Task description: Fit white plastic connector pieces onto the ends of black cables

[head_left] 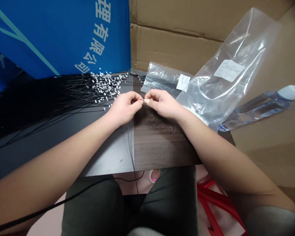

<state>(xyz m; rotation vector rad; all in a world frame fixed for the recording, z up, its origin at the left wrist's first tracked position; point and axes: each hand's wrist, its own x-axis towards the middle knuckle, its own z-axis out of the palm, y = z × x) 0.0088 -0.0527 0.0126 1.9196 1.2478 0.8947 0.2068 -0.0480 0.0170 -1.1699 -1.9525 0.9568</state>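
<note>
My left hand (125, 106) and my right hand (161, 102) meet fingertip to fingertip over the dark table (157, 144). Both are closed in a pinch on the end of a thin black cable (130, 144), which hangs down from my left hand past the table's front edge. A tiny piece sits between the two pinches; I cannot make out what it is. A large pile of black cables with white tags (64, 91) lies spread to the left of my hands.
Two clear plastic bags (226, 78) (162, 78) lie at the right and behind my hands. A plastic water bottle (260, 106) lies on its side at far right. A blue banner (59, 36) and cardboard boxes (177, 36) stand behind. A red stool (211, 203) shows below.
</note>
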